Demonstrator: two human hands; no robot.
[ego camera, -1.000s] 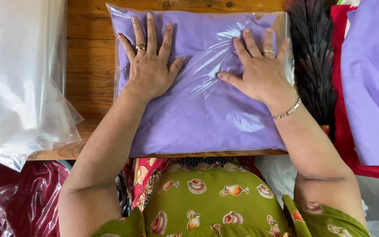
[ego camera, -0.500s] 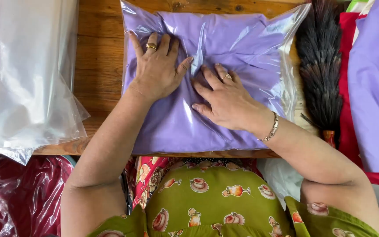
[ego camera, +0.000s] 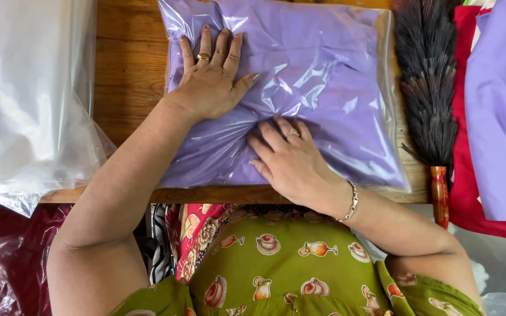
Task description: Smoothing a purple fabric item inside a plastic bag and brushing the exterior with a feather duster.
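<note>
Left hand (ego camera: 213,82): laid flat, fingers spread and straight, palm down on the upper left part of the bagged cloth; it grips nothing, and seems to pin that corner so the packet cannot slide.
Right hand (ego camera: 291,159): palm down, fingers slightly curled and close together, pressing into the packet's lower middle, just below and to the right of the left hand; it has hold of nothing. The film bunches in creases between the two hands, which suggests air is being squeezed out of the bag.
Bagged cloth (ego camera: 329,76): folded lilac fabric sealed in a clear plastic bag, lying flat under both hands on the table, its near edge about level with the table's near edge.
Table (ego camera: 127,76): bare wooden boards, showing to the left of the left hand.
Empty clear bags (ego camera: 27,99): a loose stack well left of the left hand, overhanging the table's near edge, within reach.
Feather duster (ego camera: 426,93): dark plumes with a reddish handle, lying lengthwise just right of the packet, beyond the right hand.
Loose lilac cloth (ego camera: 502,111): unbagged, far right, resting on red fabric (ego camera: 461,193).
Rings and bracelet: a ring on each hand, a chain bracelet at the right wrist.
</note>
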